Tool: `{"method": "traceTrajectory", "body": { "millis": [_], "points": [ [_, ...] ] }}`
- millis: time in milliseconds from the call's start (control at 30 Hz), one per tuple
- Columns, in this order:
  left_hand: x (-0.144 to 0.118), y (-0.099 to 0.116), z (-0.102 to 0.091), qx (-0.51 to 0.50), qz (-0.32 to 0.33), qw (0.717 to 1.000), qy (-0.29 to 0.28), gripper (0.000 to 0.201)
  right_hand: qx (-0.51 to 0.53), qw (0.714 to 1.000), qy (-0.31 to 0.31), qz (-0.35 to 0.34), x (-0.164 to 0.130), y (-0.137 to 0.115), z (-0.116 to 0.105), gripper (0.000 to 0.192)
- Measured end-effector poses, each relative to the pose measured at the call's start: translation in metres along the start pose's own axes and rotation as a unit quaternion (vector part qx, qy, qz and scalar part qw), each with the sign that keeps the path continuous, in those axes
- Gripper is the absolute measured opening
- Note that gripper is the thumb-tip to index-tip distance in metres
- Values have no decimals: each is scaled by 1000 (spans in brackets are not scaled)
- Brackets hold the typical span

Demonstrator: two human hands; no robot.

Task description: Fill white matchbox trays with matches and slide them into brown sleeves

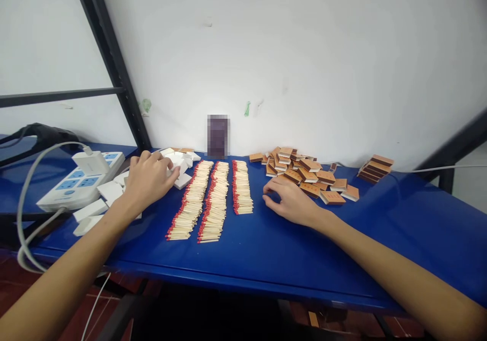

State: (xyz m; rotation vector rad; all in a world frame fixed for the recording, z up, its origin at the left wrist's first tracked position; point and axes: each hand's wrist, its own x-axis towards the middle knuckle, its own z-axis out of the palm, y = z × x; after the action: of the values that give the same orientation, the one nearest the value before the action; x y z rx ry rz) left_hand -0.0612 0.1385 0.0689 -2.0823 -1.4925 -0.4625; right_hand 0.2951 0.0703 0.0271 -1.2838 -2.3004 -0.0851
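Observation:
My left hand (148,176) reaches over a pile of white matchbox trays (184,180). Its thumb and forefinger are apart; the other fingertips are hidden. To its right lie matches with red heads in three long rows: a left row (191,199), a middle row (214,199) and a shorter right row (242,186). My right hand (287,199) rests on the blue table (266,257), loosely curved, with a gap between thumb and forefinger and nothing visible in it. Just beyond it is a heap of brown matchboxes (309,176).
A power strip (72,194) with a white plug-in charger (90,163) and looping cable stands at the left. Against the wall leans a dark blurred rectangle (218,137). A stack of matchboxes (376,168) is at the back right. Black metal posts (117,67) frame the table.

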Motion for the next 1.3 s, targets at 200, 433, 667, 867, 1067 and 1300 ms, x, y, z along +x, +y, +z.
{"method": "traceTrajectory", "body": {
  "millis": [200, 433, 667, 867, 1067, 1300],
  "points": [
    [-11, 13, -22, -150, -11, 987, 53, 32, 33, 999, 15, -41, -4, -21, -4, 11],
    [-92, 92, -53, -443, 192, 874, 60, 10, 45, 998, 22, -37, -6, -37, 13, 19],
    [-125, 107, -58, -533, 233, 814, -12, 11, 37, 998, 47, 0, -6, -38, 23, 32],
    [-126, 111, -59, -497, 260, 827, -42, 15, 42, 997, 55, -33, -5, -36, 29, 34],
    [-129, 109, -54, -445, 256, 856, -61, 16, 29, 997, 49, -49, -5, -36, 30, 25],
    [-131, 110, -47, -461, 252, 850, -34, 14, 20, 995, 64, -70, -7, -37, 30, 16]
  ]
}}
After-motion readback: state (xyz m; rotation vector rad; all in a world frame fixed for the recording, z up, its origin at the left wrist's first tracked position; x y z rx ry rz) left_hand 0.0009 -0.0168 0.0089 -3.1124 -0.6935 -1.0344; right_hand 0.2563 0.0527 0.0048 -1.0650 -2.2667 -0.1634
